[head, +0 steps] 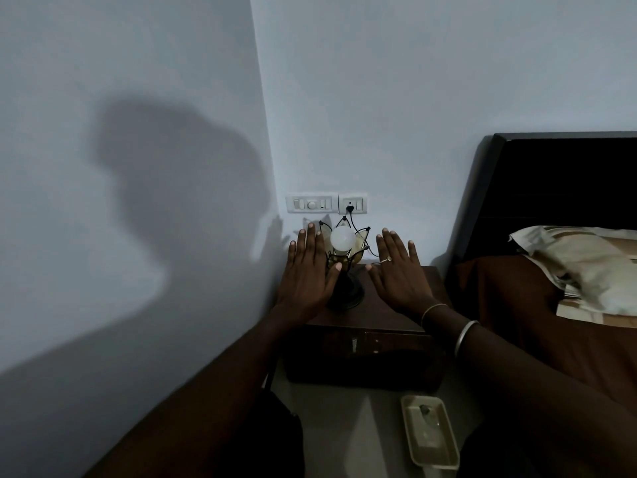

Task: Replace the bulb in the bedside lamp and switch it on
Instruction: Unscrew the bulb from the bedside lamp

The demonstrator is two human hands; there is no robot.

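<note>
Hovering flat, both hands sit palm-down with fingers spread and straight, gripping nothing; left hand [307,270] is just left of the lamp [344,267], right hand [400,274] just right of it; the lamp stands between them on the bedside table [379,312]. Left thumb tip overlaps the lamp's stem area in view; actual contact can't be told from this angle. Right hand looks clear of the lamp, thumb pointing toward its base; ring [388,259] on one finger, thin bangle [433,310] at the wrist and a wider one [465,336] further up the forearm.

Bulb [342,239] is white, round, seated in the lamp among petal-shaped shade pieces, above and between the fingertips of both hands; unlit. Black cord [352,219] runs from the lamp up to a plug in the wall socket [352,203], beyond the hands; switch plate [309,203] is mounted beside the socket, past the left fingertips; switch positions too small to read.

Below the right forearm, nearer the person, a pale shallow tray [431,432] lies on the floor with a small dark item in it; can't identify it. Right of the right hand: bed with dark headboard [551,181], brown cover, pillow [579,263]. Left of the left hand: wall carrying the person's shadow [179,201]. Room is dim.
</note>
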